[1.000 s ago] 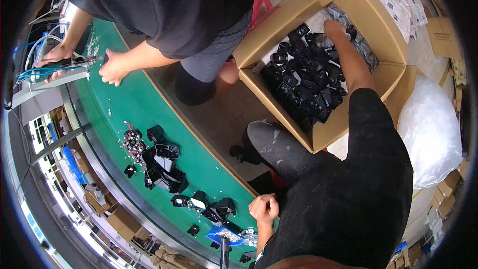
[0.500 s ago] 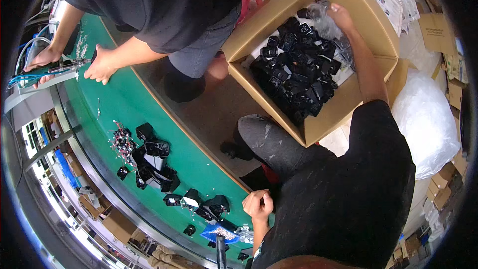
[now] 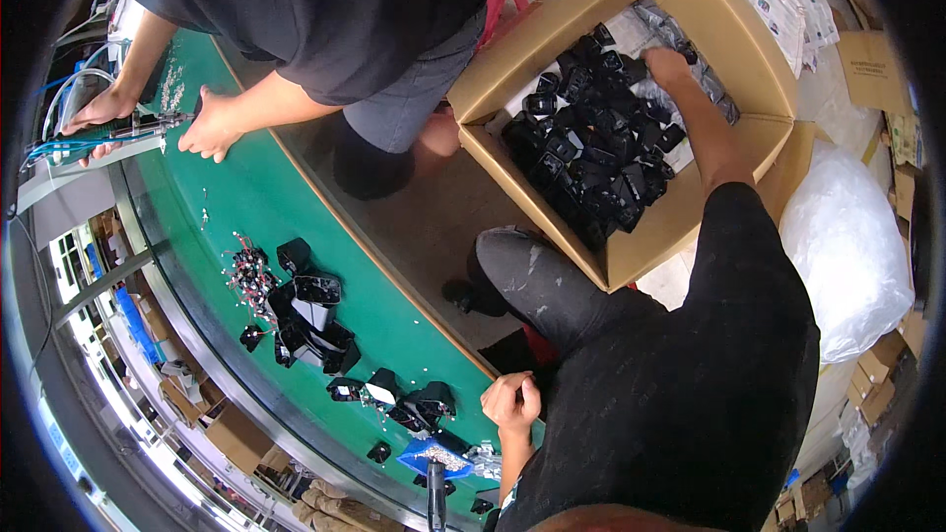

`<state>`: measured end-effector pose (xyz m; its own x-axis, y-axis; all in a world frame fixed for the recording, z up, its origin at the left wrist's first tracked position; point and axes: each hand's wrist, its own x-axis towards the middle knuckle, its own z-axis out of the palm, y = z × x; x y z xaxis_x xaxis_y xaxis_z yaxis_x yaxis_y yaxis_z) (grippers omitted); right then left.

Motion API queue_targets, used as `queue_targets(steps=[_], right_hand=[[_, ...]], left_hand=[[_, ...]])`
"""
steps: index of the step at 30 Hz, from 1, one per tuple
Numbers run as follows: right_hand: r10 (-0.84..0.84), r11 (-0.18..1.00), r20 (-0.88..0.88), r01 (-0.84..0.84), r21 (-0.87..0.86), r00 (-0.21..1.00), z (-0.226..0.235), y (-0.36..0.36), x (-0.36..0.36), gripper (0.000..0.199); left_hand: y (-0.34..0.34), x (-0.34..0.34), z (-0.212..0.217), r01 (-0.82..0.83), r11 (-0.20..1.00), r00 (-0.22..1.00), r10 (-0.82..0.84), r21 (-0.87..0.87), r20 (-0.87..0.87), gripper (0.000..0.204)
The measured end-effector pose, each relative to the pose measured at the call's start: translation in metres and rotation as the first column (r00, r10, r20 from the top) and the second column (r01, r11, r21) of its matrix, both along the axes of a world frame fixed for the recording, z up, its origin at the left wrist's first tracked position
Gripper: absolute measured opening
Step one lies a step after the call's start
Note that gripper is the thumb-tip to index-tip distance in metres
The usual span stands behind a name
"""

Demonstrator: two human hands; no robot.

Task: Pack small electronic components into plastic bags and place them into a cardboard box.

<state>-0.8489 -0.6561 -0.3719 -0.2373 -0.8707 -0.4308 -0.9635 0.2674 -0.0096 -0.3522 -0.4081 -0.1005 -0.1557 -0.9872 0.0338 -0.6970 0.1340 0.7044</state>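
At the near edge of the green workbench (image 3: pixel 384 310), my left hand (image 3: pixel 510 401) rests in a loose fist, with nothing showing in it. My right hand (image 3: pixel 667 67) reaches into a large open cardboard box (image 3: pixel 705 146), fingers curled downward. Whatever they grip, if anything, is hidden. Black plastic housings (image 3: pixel 591 143) lie heaped in the box just left of and below that hand. Clear, crumpled plastic bags (image 3: pixel 717 99) lie along the box's far and right inner walls, close to my right hand.
Black housings (image 3: pixel 320 291), a tangle of small wired parts (image 3: pixel 252 281) and a blue tray (image 3: pixel 434 457) of tiny pieces lie on the bench. A co-worker (image 3: pixel 305 15) stands at the far left, one hand on a tool (image 3: pixel 148 126). A big white plastic bag (image 3: pixel 847 256) sits right of the box.
My right hand has moved down and slightly left in the box. The clear plastic that it held has left it. My left hand stays put.
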Motion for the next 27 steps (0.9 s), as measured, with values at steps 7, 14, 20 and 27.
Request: queue_targets(steps=[7,14,20,27], right_hand=[[-0.264,0.710,0.603,0.575,-0.407,0.753,0.058,-0.031,-0.039,0.043],[-0.301,0.736,0.792,0.658,-0.161,0.531,0.066,-0.021,-0.009,0.050],[-0.093,0.769,0.707,0.502,-0.396,0.701,0.013,0.035,-0.076,0.035],[-0.169,0.652,0.968,0.758,-0.031,0.186,0.033,0.008,-0.025,0.026]], left_hand=[[0.003,-0.004,0.002,0.003,1.000,0.999,-0.001,0.025,-0.050,0.008],[0.002,-0.004,0.000,0.000,1.000,1.000,0.000,-0.021,-0.017,0.003],[0.001,0.001,-0.002,0.009,1.000,0.998,-0.010,-0.015,-0.057,0.004],[0.004,0.006,0.004,-0.046,0.999,0.999,0.046,-0.009,0.005,0.004]])
